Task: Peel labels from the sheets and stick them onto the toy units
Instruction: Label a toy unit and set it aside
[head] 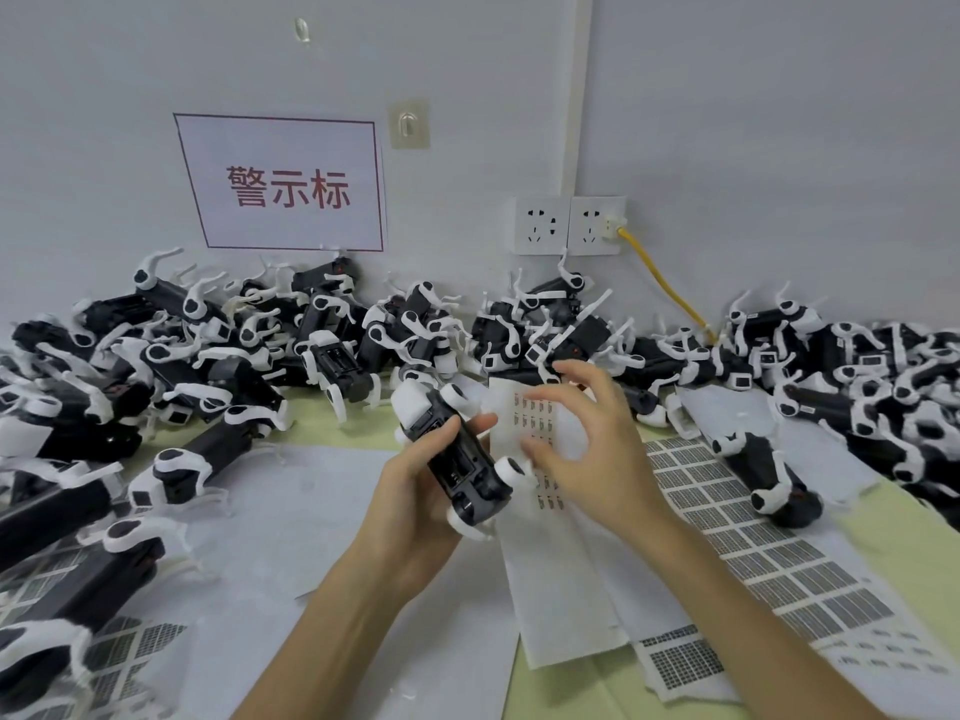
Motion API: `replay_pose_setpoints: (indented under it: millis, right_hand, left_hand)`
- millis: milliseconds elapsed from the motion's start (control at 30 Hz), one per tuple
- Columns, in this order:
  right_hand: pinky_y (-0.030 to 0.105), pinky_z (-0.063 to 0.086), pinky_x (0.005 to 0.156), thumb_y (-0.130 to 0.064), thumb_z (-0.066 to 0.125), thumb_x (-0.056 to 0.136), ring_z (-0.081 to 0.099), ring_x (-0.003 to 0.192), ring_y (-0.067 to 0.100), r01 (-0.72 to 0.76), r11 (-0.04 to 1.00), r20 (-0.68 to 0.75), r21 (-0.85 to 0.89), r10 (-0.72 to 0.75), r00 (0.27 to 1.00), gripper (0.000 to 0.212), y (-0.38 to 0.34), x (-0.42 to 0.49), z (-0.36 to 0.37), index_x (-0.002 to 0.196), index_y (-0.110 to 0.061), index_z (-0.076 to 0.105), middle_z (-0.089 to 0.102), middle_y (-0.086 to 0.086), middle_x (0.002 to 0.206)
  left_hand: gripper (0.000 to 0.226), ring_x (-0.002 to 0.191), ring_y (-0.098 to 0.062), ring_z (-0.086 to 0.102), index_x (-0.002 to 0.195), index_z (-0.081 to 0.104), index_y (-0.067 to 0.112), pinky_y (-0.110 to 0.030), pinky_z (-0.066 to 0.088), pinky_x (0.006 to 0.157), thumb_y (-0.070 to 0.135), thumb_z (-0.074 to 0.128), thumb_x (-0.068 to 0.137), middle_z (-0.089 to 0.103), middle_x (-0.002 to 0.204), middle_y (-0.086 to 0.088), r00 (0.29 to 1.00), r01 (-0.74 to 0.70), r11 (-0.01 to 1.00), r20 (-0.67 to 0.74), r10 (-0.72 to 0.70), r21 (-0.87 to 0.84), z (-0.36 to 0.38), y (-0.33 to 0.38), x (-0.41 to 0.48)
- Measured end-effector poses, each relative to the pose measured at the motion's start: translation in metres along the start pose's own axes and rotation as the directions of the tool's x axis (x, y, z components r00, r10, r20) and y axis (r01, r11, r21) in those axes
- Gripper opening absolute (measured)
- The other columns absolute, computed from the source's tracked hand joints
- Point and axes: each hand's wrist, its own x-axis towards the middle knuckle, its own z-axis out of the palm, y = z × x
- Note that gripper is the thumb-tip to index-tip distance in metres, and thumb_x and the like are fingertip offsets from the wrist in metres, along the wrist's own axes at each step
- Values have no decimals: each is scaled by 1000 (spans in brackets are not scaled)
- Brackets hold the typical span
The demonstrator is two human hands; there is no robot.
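Label sheet (556, 579): lying on the table, top edge lifted just behind the toy unit (457, 459).
Left hand (415, 511): wrapped round the unit.
Right hand (597, 449): fingers spread over the sheet (label pinched? too blurred to tell).
Risk: a label may curl or stick crooked if the unit twists.

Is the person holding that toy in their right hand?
No, the left hand grips the black-and-white toy unit, while the right hand is at the label sheet beside it.

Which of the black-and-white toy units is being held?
The black-and-white toy unit gripped in the left hand at the centre; all the others lie loose on the table.
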Motion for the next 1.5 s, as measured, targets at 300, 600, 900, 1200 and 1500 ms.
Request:
replay_pose_setpoints:
  millis: [300, 600, 900, 1200, 1500]
  right_hand:
    - [9, 41, 96, -19, 85, 83, 63, 110, 2, 1, 989, -37, 150, 5, 999, 26, -8, -5, 7, 107, -21, 77, 67, -16, 112]
    - [13, 44, 91, -21, 90, 77, 63, 102, 5, -83, 980, -70, 182, 97, 993, 16, -9, -6, 8, 90, -18, 81, 68, -11, 101]
    - [27, 52, 85, -16, 85, 83, 64, 93, 10, -36, 989, -61, 145, 46, 997, 5, -7, -4, 7, 88, -17, 83, 67, -9, 92]
    - [30, 52, 78, -14, 75, 91, 66, 86, 10, -21, 992, -74, 122, 31, 997, 7, -2, -5, 10, 86, -17, 79, 69, -14, 87]
    - [7, 41, 83, -18, 83, 84, 65, 97, 5, -32, 986, 50, 165, 24, 998, 12, 2, 0, -2, 95, -22, 79, 70, -12, 96]
  left_hand:
    - [43, 89, -26, 75, 117, 78, 12, -33, 60, 70, 37, 71, 83, 74, 101, -9, 996, -16, 1000, 91, 15, 9, 3, -1, -6]
    - [38, 97, -24, 75, 114, 80, 16, -32, 61, 76, 36, 71, 83, 77, 104, -6, 992, -25, 996, 122, 14, 88, 8, -5, -9]
    - [36, 99, -23, 76, 113, 80, 15, -32, 61, 75, 35, 70, 85, 78, 114, -4, 996, -38, 991, 81, 28, 128, 9, -6, -8]
    - [34, 105, -21, 74, 109, 82, 19, -35, 62, 84, 38, 70, 83, 77, 118, -2, 998, -37, 985, 48, 29, 170, 9, -5, -7]
    - [33, 100, -18, 75, 108, 82, 20, -33, 61, 77, 37, 70, 82, 78, 116, 0, 998, -53, 986, 41, 47, 157, 9, -4, -8]
